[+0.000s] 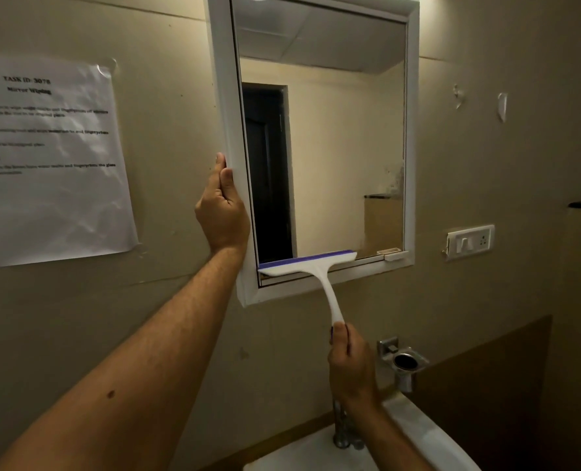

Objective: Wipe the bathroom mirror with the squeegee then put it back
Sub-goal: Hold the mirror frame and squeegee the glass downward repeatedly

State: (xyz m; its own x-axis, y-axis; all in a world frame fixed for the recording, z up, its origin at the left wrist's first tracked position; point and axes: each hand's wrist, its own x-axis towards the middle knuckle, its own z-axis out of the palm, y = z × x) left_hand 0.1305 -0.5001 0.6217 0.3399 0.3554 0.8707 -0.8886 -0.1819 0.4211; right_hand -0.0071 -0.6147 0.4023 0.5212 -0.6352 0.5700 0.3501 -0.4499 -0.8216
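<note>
One mirror (333, 137), one squeegee (311, 266), two hands, the left hand (223, 209) and the right hand (350, 365), one paper notice (47, 158), one switch plate (471, 241), one tap (341, 430), one washbasin (418, 433), one metal holder (403, 360).

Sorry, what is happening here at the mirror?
A person is wiping the white-framed wall mirror with a white plastic squeegee with a purple blade. The right hand holds the end of its handle, and the blade lies at the bottom edge of the glass, on the left side. The left hand grips the frame's left edge. A white sink stands below.
</note>
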